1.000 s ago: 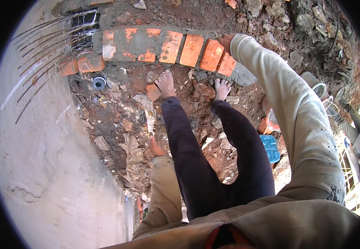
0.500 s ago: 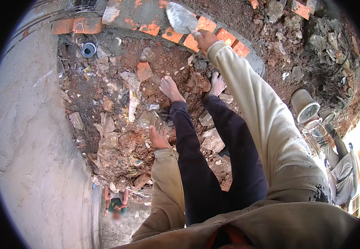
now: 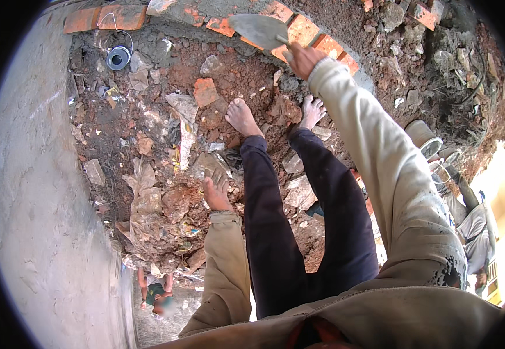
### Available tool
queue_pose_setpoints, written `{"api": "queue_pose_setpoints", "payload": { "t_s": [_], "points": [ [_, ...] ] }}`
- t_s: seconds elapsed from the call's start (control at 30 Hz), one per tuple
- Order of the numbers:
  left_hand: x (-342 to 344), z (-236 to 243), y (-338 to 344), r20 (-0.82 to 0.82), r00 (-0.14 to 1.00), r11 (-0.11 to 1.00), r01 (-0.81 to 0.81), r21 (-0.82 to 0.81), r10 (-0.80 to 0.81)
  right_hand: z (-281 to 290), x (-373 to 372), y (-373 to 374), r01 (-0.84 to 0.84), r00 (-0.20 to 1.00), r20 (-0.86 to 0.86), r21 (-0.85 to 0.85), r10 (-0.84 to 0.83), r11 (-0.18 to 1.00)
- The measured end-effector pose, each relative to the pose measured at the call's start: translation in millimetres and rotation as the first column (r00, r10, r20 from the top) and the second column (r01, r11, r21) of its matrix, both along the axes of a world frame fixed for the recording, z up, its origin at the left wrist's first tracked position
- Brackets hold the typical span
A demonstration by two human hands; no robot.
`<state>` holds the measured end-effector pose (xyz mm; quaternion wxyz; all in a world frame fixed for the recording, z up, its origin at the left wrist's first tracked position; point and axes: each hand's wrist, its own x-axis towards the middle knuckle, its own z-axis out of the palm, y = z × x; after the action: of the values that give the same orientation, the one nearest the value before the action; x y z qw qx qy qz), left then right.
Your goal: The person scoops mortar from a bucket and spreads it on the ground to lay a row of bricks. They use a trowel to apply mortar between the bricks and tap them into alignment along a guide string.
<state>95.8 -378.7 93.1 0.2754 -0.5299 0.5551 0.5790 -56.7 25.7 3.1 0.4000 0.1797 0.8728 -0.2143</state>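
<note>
My right hand [image 3: 306, 59] is closed around the handle of a pointed trowel [image 3: 259, 30]. Its grey metal blade lies over a curved course of orange bricks [image 3: 303, 30] bedded in grey mortar, partly hiding some of them; whether it touches them I cannot tell. My left hand [image 3: 217, 191] hangs low beside my left leg, fingers stretched out and holding nothing, above the rubble. A loose piece of brick [image 3: 206, 92] lies on the soil in front of my bare feet. Near the left end of the course, a grey reel [image 3: 118, 58] has a thin white cord running up to a brick [image 3: 122, 17].
A smooth grey wall [image 3: 37, 174] rises along the left. Uneven red soil with stones, plastic scraps and a crumpled sheet [image 3: 145, 192] surrounds my feet. Buckets [image 3: 424, 138] stand at the right, close to another person [image 3: 476, 232]. Someone else [image 3: 158, 294] is at the lower left.
My right hand has shifted slightly right with the trowel, and the blade has turned flatter over the bricks. My left hand has moved a little to the left. The view has shifted slightly.
</note>
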Motion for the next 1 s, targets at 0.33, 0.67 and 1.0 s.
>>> {"api": "queue_pose_setpoints", "payload": {
  "t_s": [0.33, 0.67, 1.0],
  "points": [
    [-14, -4, -30, 0.012, 1.0, 1.0, 0.012, 0.005, -0.012, -15, -18, -65, 0.484, 0.875, -0.017, 0.0, -0.484, 0.875],
    [-27, -3, -39, 0.02, 1.0, 1.0, 0.009, 0.027, -0.009, -54, -43, -81, 0.045, 0.962, -0.271, 0.029, -0.035, 0.999],
    [-28, -4, -45, 0.05, 0.998, 0.997, 0.029, 0.071, -0.033, -71, -151, -254, 0.531, 0.706, -0.063, -0.613, -0.705, 0.586]
  ]
}}
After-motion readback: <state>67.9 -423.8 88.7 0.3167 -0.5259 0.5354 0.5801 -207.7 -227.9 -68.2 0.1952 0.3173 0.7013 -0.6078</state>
